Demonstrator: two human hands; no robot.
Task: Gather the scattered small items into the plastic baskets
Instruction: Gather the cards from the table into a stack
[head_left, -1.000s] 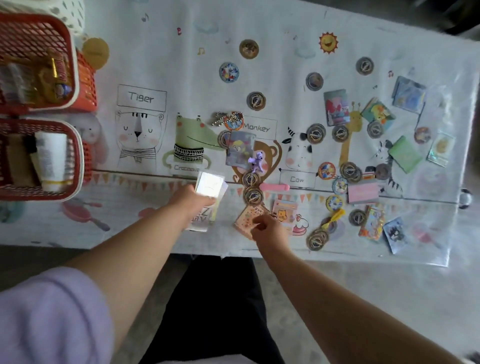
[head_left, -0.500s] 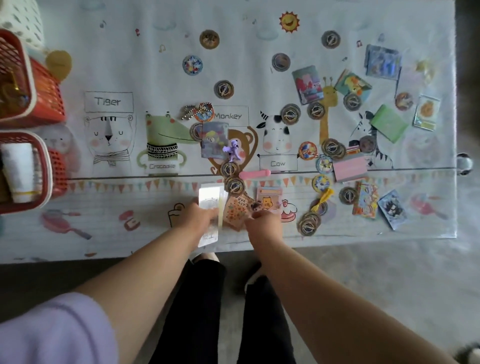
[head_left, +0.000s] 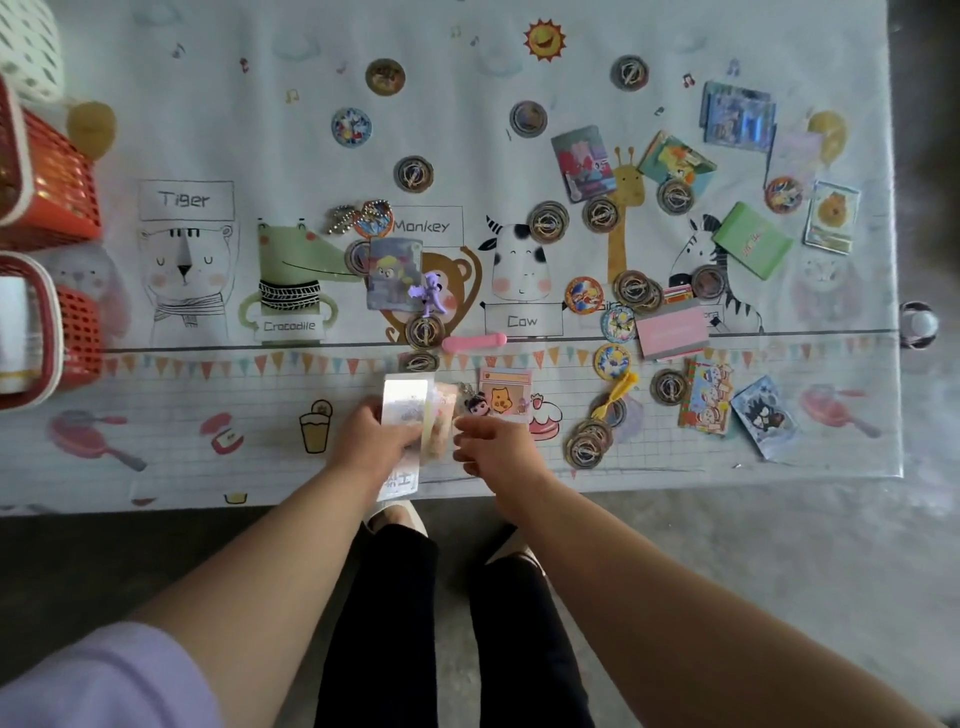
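Left grip (head_left: 371, 439) curled round card stack (head_left: 406, 410), stack upright-tilted above worktop (head_left: 156, 447) edge. Right grip (head_left: 498, 449) with fingers bent at stack's right edge; pinching or only touching, cannot tell. Just beyond stack: round disc (head_left: 420, 361). Beyond right grip: bear card (head_left: 505, 397), then pink stick (head_left: 474, 342). Right of right grip: disc pile (head_left: 589, 441). Red baskets (head_left: 80, 332) well left of left grip. Worktop cloth printed with cartoon animals, cards and discs scattered farther out. Grey floor (head_left: 727, 545) below.
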